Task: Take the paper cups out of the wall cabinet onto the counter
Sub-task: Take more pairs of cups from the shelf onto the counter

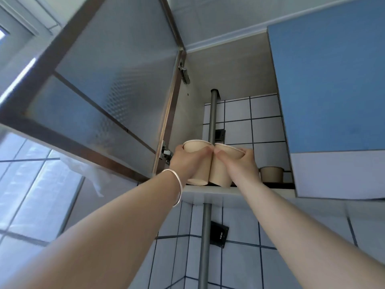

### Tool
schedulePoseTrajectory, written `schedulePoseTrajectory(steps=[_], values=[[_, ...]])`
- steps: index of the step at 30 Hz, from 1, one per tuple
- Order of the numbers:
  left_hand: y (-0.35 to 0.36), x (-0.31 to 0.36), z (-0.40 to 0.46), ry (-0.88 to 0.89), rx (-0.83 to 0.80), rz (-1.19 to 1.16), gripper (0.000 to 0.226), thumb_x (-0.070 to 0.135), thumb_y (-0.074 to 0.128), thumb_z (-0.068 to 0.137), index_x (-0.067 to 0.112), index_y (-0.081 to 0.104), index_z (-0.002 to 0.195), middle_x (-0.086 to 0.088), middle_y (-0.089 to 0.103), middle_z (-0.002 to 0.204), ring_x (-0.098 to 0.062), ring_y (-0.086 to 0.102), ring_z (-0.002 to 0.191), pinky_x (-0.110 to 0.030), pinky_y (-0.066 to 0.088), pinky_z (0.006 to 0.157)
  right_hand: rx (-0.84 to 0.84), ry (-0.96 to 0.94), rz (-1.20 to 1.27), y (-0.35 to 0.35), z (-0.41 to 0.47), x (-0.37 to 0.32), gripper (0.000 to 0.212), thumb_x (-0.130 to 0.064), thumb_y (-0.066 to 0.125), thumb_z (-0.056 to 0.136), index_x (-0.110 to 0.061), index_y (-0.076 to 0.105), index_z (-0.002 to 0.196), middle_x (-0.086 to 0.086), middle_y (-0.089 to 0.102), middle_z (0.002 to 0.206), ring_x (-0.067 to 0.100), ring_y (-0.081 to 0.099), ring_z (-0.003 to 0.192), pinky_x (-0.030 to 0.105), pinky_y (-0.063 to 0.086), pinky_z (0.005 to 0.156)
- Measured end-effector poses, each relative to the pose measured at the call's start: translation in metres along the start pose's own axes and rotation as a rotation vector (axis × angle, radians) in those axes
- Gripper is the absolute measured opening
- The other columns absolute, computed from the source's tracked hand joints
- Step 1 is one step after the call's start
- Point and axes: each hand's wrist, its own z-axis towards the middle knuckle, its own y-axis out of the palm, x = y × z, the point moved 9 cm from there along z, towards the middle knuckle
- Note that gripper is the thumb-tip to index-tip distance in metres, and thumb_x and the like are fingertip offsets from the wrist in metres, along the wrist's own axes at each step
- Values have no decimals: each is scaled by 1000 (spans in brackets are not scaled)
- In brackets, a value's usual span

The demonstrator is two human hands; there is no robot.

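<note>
Your left hand (pixel 183 161) grips one tan cup (pixel 200 161), your right hand (pixel 239 165) another cup (pixel 224 165), rims touching, at the cabinet shelf (pixel 218 189) edge; third cup (pixel 271 174) at 3 o'clock.

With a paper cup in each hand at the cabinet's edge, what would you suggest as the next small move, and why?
Probably draw both cups out and down together: the left hand grips one paper cup, the right hand another, both already tilted over the shelf edge.
</note>
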Motion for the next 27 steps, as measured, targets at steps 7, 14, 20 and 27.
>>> schedulePoseTrajectory(steps=[7, 14, 20, 27], values=[[-47, -22, -100, -77, 13, -20, 67, 47, 74, 70, 22, 44, 125, -1, 63, 109, -18, 65, 92, -31, 57, 65, -53, 129, 259, 10, -104, 22, 72, -40, 78, 69, -33, 37, 128, -7, 51, 109, 17, 56, 97, 34, 51, 82], [-130, -75, -209, -260, 46, 30, 67, 51, 74, 58, 25, 53, 116, -3, 69, 109, -20, 69, 95, -38, 61, 68, -147, 287, 449, 45, -238, 49, 56, -29, 76, 74, -39, 41, 117, -16, 52, 100, 3, 55, 86, 32, 52, 74], [-215, -92, -283, -389, 179, 76, 56, 43, 77, 68, 21, 53, 114, -7, 67, 104, -22, 69, 86, -35, 59, 57, -207, 419, 425, 91, -335, 52, 64, -34, 76, 73, -39, 41, 126, -21, 53, 101, 0, 55, 92, 28, 50, 72], [-314, -74, -359, -411, 382, 143, 66, 43, 81, 60, 19, 55, 116, -7, 69, 104, -22, 70, 89, -40, 61, 75, -370, 522, 466, 147, -425, 21, 68, -40, 75, 73, -32, 40, 131, -15, 55, 101, 1, 56, 91, 19, 46, 69]])
